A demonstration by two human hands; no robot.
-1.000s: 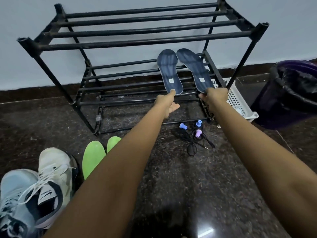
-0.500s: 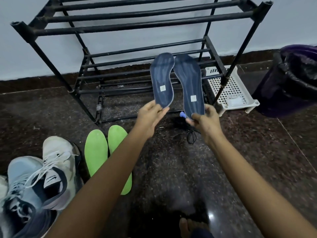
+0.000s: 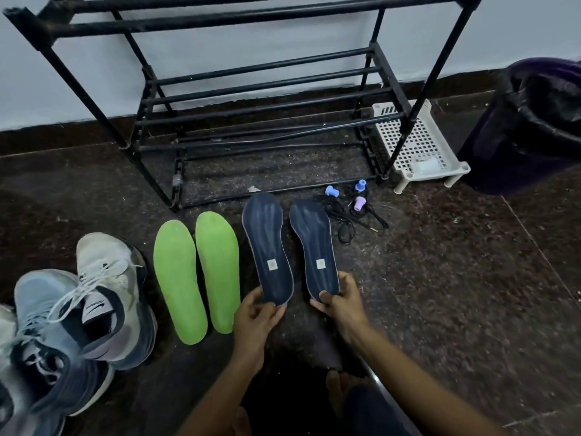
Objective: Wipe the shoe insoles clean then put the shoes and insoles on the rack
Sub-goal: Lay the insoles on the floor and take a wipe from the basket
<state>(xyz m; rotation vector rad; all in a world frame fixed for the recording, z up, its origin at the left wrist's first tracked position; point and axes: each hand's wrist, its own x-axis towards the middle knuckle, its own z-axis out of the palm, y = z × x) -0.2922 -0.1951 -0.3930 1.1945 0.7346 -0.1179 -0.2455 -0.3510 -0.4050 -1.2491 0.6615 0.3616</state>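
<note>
Floor (image 3: 440,278): black-lined bin (image 3: 490,149); left hand (image 3: 254,316), right hand (image 3: 342,306) pinch navy insoles (image 3: 267,243).

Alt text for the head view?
Left hand and right hand each hold one of two dark blue insoles by its heel, before a black rack. Two green insoles lie on the floor to their left, beside sneakers.

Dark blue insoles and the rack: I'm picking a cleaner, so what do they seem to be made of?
The dark blue insoles look like foam with a matte, smooth top: thin, with moulded ridges and no shine; fabric or bare foam, I cannot tell. The rack looks like black-painted metal tubes in plastic-looking joints: slim round bars with a faint sheen.
</note>
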